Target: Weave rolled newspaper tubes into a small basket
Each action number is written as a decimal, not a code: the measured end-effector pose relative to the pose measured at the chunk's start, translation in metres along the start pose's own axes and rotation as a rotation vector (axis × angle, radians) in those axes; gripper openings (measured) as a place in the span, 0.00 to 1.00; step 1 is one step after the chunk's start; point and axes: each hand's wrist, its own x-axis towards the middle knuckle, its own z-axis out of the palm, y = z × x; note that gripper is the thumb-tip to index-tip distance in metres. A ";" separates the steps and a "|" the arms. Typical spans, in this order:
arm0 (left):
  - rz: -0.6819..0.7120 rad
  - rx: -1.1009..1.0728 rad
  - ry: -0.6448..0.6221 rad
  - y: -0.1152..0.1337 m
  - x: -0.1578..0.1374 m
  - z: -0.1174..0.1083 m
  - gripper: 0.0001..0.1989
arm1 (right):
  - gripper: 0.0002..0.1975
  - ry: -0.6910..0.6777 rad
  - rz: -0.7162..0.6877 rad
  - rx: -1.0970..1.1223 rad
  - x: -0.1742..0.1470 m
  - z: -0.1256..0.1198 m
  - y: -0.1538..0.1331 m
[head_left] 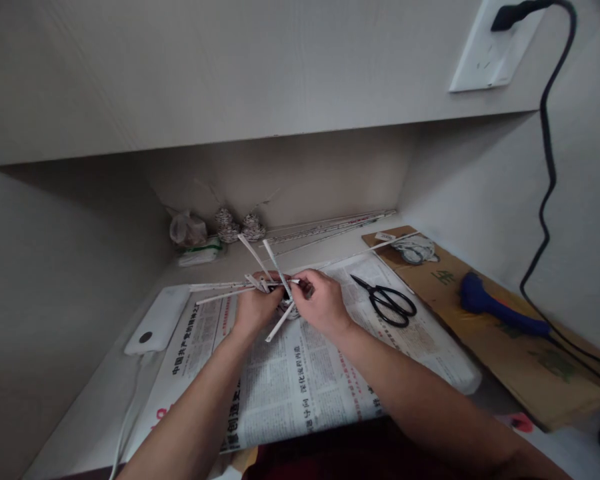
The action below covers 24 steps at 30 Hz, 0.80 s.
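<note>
Between my hands is a small woven piece of rolled newspaper (293,312), with several paper sticks jutting out to the left, up and toward me. My left hand (258,308) is closed round its left side, the thumb pressed near the middle. Fingers of my right hand (321,298) pinch a rolled paper stick (283,273) at the right side of the weave. The fingertips partly hide the weave. Black-handled scissors (389,302) lie to the right of my right hand, on spread newspaper (280,387).
A blue glue gun (500,308) and a coil of pale cord (416,250) rest on cardboard (460,320). Two woven gourd shapes (227,225), a plastic bag (187,229) and long paper sticks (330,229) lie at the back. A white power bank (159,319) is left. A black cable (545,167) hangs right.
</note>
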 end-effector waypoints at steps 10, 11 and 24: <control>0.011 0.014 0.011 0.006 0.001 -0.006 0.08 | 0.08 -0.036 -0.009 -0.021 -0.006 -0.013 -0.011; -0.026 -0.016 0.017 0.007 0.002 -0.008 0.08 | 0.10 -0.045 0.000 -0.006 -0.010 -0.021 -0.014; -0.117 -0.320 -0.059 -0.003 0.012 -0.018 0.09 | 0.16 -0.073 0.257 -1.076 -0.091 -0.260 0.077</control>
